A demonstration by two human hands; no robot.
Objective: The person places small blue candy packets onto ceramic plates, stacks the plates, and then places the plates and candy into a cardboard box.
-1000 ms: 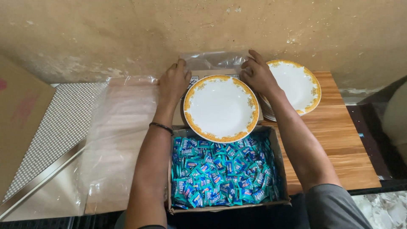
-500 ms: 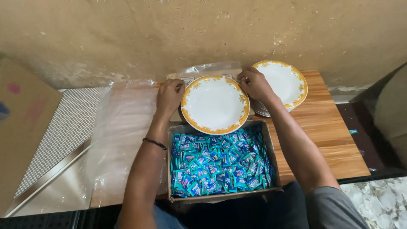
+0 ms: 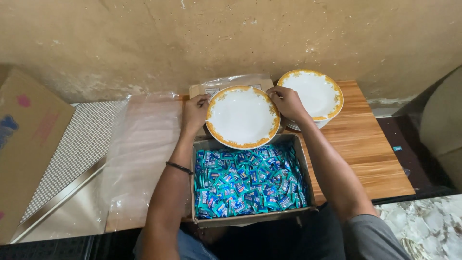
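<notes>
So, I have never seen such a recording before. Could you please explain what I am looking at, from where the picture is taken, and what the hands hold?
There is no machine here. A person wears a camera on the head, so the single picture looks down at their own two bare arms and hands.

Both hands grip one white plate with an orange-gold rim: the left hand on its left edge, the right hand on its right edge. The plate is just beyond a cardboard box full of small blue wrapped candies.

To the right, a stack of similar plates stands on the wooden table. To the left lies a clear plastic sheet, and further left a flat piece of cardboard. A beige wall is behind.
</notes>
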